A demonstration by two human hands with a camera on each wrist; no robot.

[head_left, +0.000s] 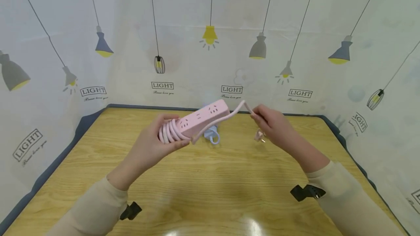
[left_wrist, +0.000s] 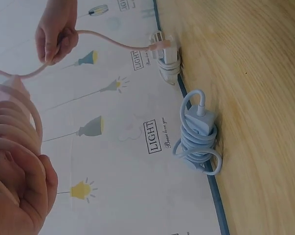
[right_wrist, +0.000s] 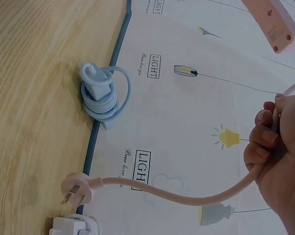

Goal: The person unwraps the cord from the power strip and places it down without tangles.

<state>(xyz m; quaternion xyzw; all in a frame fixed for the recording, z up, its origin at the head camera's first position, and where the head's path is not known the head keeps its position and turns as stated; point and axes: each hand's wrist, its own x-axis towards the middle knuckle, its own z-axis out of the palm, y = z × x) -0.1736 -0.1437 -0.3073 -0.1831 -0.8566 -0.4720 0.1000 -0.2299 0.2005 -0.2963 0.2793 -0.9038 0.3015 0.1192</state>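
My left hand (head_left: 152, 143) grips one end of a pink power strip (head_left: 205, 117), its fingers and thumb around several coils of pale pink cord (head_left: 170, 132) wound there. The strip is held tilted above the table, sockets facing me. From the coils, the cord runs along the strip's side to my right hand (head_left: 273, 124), which pinches it. Past that hand, the free length of cord (right_wrist: 201, 199) hangs in a curve, ending in a round pink plug (right_wrist: 76, 189) with bare metal prongs.
A light blue bundle (left_wrist: 198, 137), wound in its own cable, lies near the back edge of the wooden table (head_left: 210, 188). Right of it sits a white bundle (left_wrist: 169, 63) with wound cord. A lamp-printed curtain (head_left: 183, 21) surrounds the table's back and sides.
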